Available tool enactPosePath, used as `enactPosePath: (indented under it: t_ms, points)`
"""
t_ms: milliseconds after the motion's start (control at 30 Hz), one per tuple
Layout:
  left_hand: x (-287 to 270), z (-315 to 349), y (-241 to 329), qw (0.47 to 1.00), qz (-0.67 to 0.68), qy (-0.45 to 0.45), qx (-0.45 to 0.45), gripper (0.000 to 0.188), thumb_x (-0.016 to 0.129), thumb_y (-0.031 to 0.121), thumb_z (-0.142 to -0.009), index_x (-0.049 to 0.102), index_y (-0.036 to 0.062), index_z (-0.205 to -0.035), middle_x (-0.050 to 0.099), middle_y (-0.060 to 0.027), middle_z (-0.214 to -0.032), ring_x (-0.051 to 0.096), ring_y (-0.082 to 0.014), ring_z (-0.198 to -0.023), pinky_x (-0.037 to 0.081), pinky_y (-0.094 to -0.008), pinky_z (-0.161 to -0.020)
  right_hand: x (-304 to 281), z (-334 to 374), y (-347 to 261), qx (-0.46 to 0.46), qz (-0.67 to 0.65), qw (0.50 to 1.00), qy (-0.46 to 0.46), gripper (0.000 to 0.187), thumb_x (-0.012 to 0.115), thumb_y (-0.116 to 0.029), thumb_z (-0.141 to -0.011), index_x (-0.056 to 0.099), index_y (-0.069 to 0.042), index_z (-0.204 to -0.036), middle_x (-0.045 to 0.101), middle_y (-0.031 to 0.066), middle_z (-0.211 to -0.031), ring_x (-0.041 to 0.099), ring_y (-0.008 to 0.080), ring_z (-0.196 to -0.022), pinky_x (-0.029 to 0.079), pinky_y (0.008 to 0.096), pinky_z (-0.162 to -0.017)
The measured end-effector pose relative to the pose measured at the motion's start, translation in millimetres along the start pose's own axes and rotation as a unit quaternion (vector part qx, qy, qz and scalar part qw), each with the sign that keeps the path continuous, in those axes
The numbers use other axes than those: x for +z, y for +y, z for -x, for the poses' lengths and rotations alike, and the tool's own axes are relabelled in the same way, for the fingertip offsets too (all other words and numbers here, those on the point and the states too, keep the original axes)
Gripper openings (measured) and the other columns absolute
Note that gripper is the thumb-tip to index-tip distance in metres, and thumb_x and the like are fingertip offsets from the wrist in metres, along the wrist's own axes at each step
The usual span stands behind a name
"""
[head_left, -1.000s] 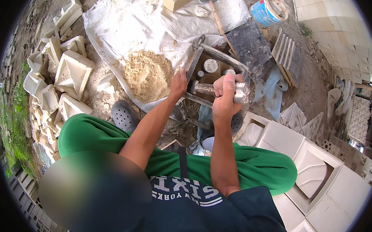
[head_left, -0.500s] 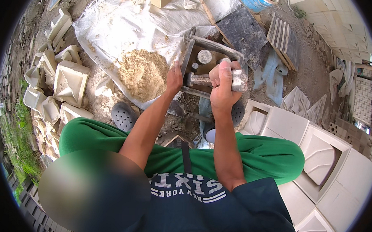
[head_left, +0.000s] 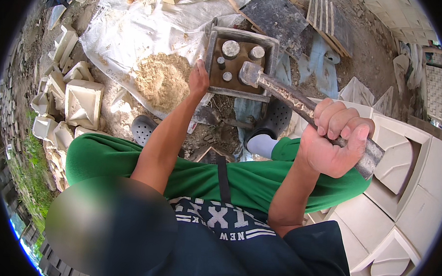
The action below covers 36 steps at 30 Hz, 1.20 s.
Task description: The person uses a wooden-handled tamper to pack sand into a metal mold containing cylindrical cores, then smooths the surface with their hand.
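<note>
A grey rectangular moulding box (head_left: 275,61) sits on the ground ahead of me, filled with packed brown sand (head_left: 238,84). Several round pale plugs (head_left: 230,49) of different sizes stand in the sand. My left hand (head_left: 199,79) grips the box's left wall, its fingers along the rim and partly hidden. My right hand (head_left: 337,138) is closed around the shaft of a heavy metal rammer (head_left: 287,96), close to its thick near end. The rammer slants up toward me; its blunt far head appears over the right part of the sand, and I cannot tell whether it touches.
A heap of loose sand (head_left: 162,81) lies on a white sheet (head_left: 112,37) left of the box. Cast pale blocks (head_left: 84,102) are piled at far left. White moulded blocks (head_left: 387,162) stand by my right knee. A dark board (head_left: 275,22) and slatted wooden panel (head_left: 329,24) lie beyond.
My right hand has moved right and toward me with the rammer, swinging it from across the box to a raised slant. The left hand stays at the box's left wall.
</note>
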<state>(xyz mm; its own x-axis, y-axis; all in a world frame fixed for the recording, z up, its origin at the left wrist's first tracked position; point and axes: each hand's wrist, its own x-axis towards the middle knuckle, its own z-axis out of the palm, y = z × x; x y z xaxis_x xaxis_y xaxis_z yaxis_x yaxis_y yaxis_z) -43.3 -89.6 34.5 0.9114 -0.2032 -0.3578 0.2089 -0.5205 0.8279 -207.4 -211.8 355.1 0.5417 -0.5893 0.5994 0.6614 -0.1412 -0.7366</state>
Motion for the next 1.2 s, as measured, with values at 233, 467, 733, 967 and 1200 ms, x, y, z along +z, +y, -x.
enactPosePath:
  t_ms: [233, 467, 733, 967, 1200]
  points:
    - [-10, 38, -2, 0.969, -0.073, 0.143, 0.187, 0.037, 0.050, 0.026, -0.095, 0.052, 0.0059, -0.125, 0.054, -0.0189, -0.124, 0.050, -0.0339, -0.119, 0.041, -0.0445, -0.096, -19, 11, -2, -0.007, -0.028, 0.997, 0.065, 0.014, 0.042, -0.012, -0.090, 0.039, -0.006, -0.078, 0.034, 0.0032, -0.056, 0.026, 0.0113, -0.045, 0.024, 0.0290, -0.045]
    - [-54, 77, 26, 0.759, -0.471, -0.067, 0.444, 0.052, 0.055, 0.047, -0.088, 0.058, 0.0085, -0.123, 0.049, -0.0087, -0.133, 0.031, -0.0277, -0.137, 0.012, -0.0492, -0.117, -21, -2, 9, -0.030, -0.055, 0.985, 0.162, 0.013, 0.047, -0.010, -0.089, 0.044, -0.004, -0.078, 0.034, 0.0001, -0.051, 0.026, 0.0088, -0.043, 0.026, 0.0249, -0.040]
    - [-47, 48, 72, 0.564, -0.680, -0.224, 0.412, 0.081, 0.040, 0.073, -0.084, 0.067, 0.0015, -0.111, 0.057, -0.0075, -0.130, 0.026, -0.0257, -0.141, 0.009, -0.0462, -0.119, -20, -19, 7, -0.022, -0.029, 0.976, 0.216, 0.021, 0.055, -0.008, -0.086, 0.044, -0.005, -0.068, 0.036, -0.0002, -0.047, 0.028, 0.0075, -0.040, 0.024, 0.0234, -0.039]
    - [-32, 21, 73, 0.510, -0.695, -0.317, 0.396, 0.083, 0.032, 0.079, -0.082, 0.075, 0.0084, -0.081, 0.070, -0.0050, -0.101, 0.041, -0.0227, -0.130, 0.007, -0.0471, -0.119, -33, -11, 16, -0.008, 0.017, 0.972, 0.235, 0.021, 0.044, -0.011, -0.089, 0.035, -0.007, -0.070, 0.031, 0.0001, -0.053, 0.025, 0.0095, -0.041, 0.024, 0.0254, -0.040]
    - [-19, 12, 69, 0.518, -0.683, -0.314, 0.407, 0.079, 0.035, 0.078, -0.082, 0.076, 0.0109, -0.077, 0.071, -0.0051, -0.083, 0.050, -0.0225, -0.119, 0.008, -0.0470, -0.118, -43, -7, 26, 0.008, 0.045, 0.975, 0.216, 0.024, 0.043, -0.011, -0.090, 0.032, -0.008, -0.069, 0.031, 0.0005, -0.053, 0.025, 0.0092, -0.042, 0.023, 0.0261, -0.040]
